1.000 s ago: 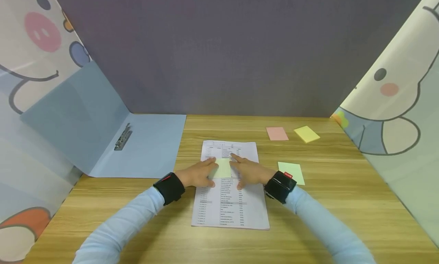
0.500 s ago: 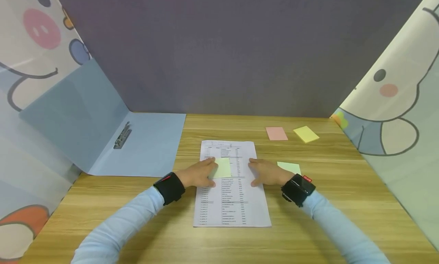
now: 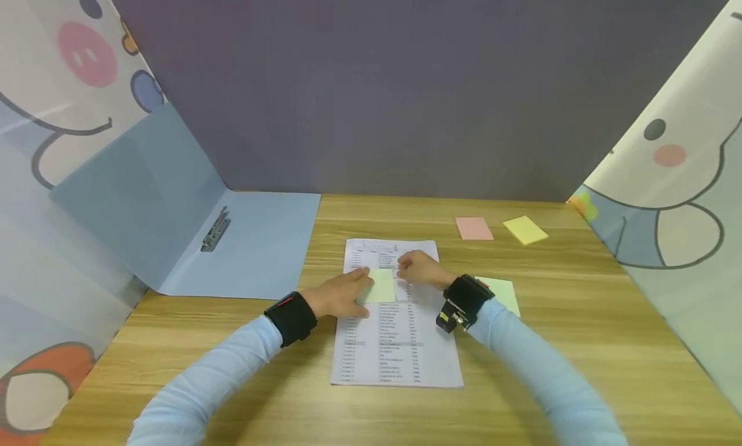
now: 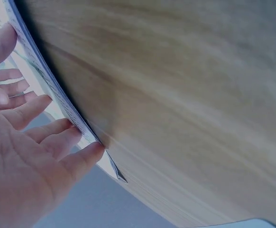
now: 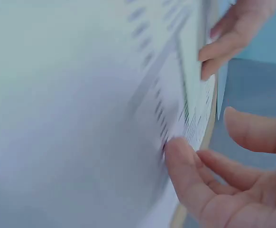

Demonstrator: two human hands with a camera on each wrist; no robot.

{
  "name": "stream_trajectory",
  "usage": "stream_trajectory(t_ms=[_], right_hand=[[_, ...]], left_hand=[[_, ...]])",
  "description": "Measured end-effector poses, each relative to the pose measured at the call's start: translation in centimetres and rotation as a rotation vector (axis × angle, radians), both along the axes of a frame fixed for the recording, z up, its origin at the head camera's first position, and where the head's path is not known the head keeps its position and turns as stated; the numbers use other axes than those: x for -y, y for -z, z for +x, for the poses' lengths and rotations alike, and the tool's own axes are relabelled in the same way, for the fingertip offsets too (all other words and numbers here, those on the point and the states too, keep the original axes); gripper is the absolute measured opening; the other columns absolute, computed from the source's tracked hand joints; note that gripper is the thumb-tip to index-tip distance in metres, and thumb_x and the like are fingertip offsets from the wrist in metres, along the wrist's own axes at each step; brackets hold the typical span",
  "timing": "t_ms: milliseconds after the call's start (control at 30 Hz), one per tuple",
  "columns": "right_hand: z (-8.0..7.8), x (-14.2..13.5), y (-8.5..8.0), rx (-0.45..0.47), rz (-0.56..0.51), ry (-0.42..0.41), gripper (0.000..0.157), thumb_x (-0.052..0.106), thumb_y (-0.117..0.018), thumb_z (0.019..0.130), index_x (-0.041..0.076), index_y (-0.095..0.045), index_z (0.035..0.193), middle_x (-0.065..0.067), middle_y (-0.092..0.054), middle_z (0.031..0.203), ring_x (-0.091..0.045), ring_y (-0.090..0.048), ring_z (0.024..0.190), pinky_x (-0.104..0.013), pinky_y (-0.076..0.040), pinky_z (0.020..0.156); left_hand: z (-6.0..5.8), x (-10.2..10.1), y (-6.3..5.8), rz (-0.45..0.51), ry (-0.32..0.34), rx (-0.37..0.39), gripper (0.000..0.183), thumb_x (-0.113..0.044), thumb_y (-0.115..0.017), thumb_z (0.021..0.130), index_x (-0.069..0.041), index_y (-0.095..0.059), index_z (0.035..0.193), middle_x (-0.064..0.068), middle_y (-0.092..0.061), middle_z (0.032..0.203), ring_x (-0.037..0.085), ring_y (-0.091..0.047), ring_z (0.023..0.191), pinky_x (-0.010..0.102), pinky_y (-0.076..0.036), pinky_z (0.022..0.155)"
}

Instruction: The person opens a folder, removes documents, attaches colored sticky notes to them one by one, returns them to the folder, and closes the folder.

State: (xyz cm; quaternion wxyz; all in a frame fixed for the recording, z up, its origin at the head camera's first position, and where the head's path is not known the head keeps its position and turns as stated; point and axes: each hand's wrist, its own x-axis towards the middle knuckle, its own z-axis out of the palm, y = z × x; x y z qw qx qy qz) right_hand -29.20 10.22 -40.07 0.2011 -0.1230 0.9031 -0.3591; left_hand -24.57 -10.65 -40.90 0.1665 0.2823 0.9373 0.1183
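Observation:
A stack of printed sheets [image 3: 400, 359] lies on the wooden table in front of me, with a pale green sticky note [image 3: 382, 286] across its upper half. My left hand [image 3: 342, 294] rests at the stack's left side, its fingertips at the note's left edge. In the left wrist view its fingers spread along the stack's edge [image 4: 64, 107]. My right hand [image 3: 423, 267] is over the upper right of the sheets, just right of the note. Its fingers are loosely bent and hold nothing; in the right wrist view the thumb [image 5: 256, 130] stands apart from the fingertips.
An open blue folder [image 3: 272, 240] with a metal clip [image 3: 216, 230] lies at the left, its cover leaning on the side wall. A pink note pad [image 3: 474, 229] and a yellow one [image 3: 525, 230] are at the back right. Another green pad [image 3: 503, 292] lies partly behind the right wrist.
My right hand first slid right, off the note to the sheets' right side. It has since come back left and a little up, fingers now more bent. The left hand has stayed put.

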Motion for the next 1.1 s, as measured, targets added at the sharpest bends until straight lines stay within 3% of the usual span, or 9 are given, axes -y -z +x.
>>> stream_trajectory(t_ms=[133,333,467,600,733,800,967,1100], right_hand=[[-0.5,0.6,0.3,0.179,-0.178,0.12,0.044,0.006,-0.06,0.086,-0.009,-0.047,0.125,-0.019,-0.054,0.117,-0.02,-0.058,0.091,-0.029,-0.051,0.08],[-0.4,0.9,0.9,0.264,-0.306,0.186,0.035,0.005,-0.062,0.085,-0.008,-0.055,0.116,-0.016,-0.059,0.106,-0.014,-0.059,0.079,-0.022,-0.052,0.071],[-0.2,1.1,0.6,0.312,-0.442,0.227,0.033,0.004,-0.06,0.085,-0.009,-0.053,0.116,-0.011,-0.058,0.098,-0.011,-0.056,0.073,-0.019,-0.05,0.068],[0.4,1.6,-0.4,0.315,-0.546,0.204,0.036,0.006,-0.057,0.087,-0.008,-0.05,0.119,-0.009,-0.057,0.098,-0.011,-0.057,0.077,-0.02,-0.05,0.072],[1.0,2.2,-1.3,0.284,-0.537,0.126,0.037,0.015,-0.055,0.091,-0.005,-0.05,0.121,-0.009,-0.058,0.104,-0.014,-0.058,0.087,-0.026,-0.051,0.082],[1.2,2.5,-1.5,0.257,-0.517,0.107,0.035,0.018,-0.053,0.092,-0.003,-0.052,0.12,-0.01,-0.059,0.106,-0.015,-0.057,0.091,-0.029,-0.05,0.086],[1.2,2.2,-1.1,0.148,-0.44,0.176,0.033,0.018,-0.056,0.091,0.001,-0.056,0.119,-0.012,-0.058,0.114,-0.02,-0.056,0.097,-0.032,-0.049,0.086],[1.0,1.4,-0.5,0.116,-0.392,0.197,0.039,0.018,-0.059,0.089,0.0,-0.053,0.123,-0.014,-0.055,0.123,-0.022,-0.056,0.103,-0.035,-0.048,0.088]], left_hand=[[0.0,0.0,0.0,0.005,0.012,0.002,0.069,-0.034,-0.065,0.084,-0.004,-0.036,0.139,0.015,-0.021,0.151,0.027,-0.02,0.14,0.04,-0.023,0.112],[-0.2,0.0,0.3,0.055,0.013,0.017,0.075,-0.034,-0.065,0.083,-0.005,-0.029,0.142,0.014,-0.022,0.151,0.027,-0.019,0.14,0.04,-0.022,0.112],[-0.5,-0.3,0.5,0.237,-0.061,0.064,0.079,-0.042,-0.063,0.083,-0.003,-0.027,0.142,0.015,-0.033,0.145,0.028,-0.035,0.131,0.042,-0.031,0.106],[-0.8,-0.7,0.1,0.54,-0.253,0.242,0.08,-0.054,-0.055,0.084,-0.007,-0.026,0.143,0.013,-0.04,0.141,0.027,-0.043,0.125,0.045,-0.038,0.1],[-0.8,-1.2,-0.5,0.802,-0.417,0.421,0.07,-0.047,-0.053,0.089,-0.009,-0.027,0.142,0.014,-0.036,0.143,0.033,-0.036,0.13,0.051,-0.034,0.102],[-0.9,-1.4,-0.6,0.88,-0.463,0.471,0.059,-0.036,-0.053,0.092,-0.009,-0.031,0.14,0.017,-0.042,0.138,0.034,-0.042,0.125,0.048,-0.038,0.098],[-1.2,-1.4,0.0,1.001,-0.53,0.469,0.04,-0.008,-0.045,0.095,-0.004,-0.039,0.135,0.021,-0.056,0.116,0.025,-0.061,0.089,0.031,-0.05,0.073],[-1.3,-1.2,0.3,1.054,-0.579,0.476,0.04,-0.005,-0.043,0.095,-0.005,-0.039,0.135,0.02,-0.055,0.119,0.018,-0.061,0.085,0.026,-0.049,0.069]])
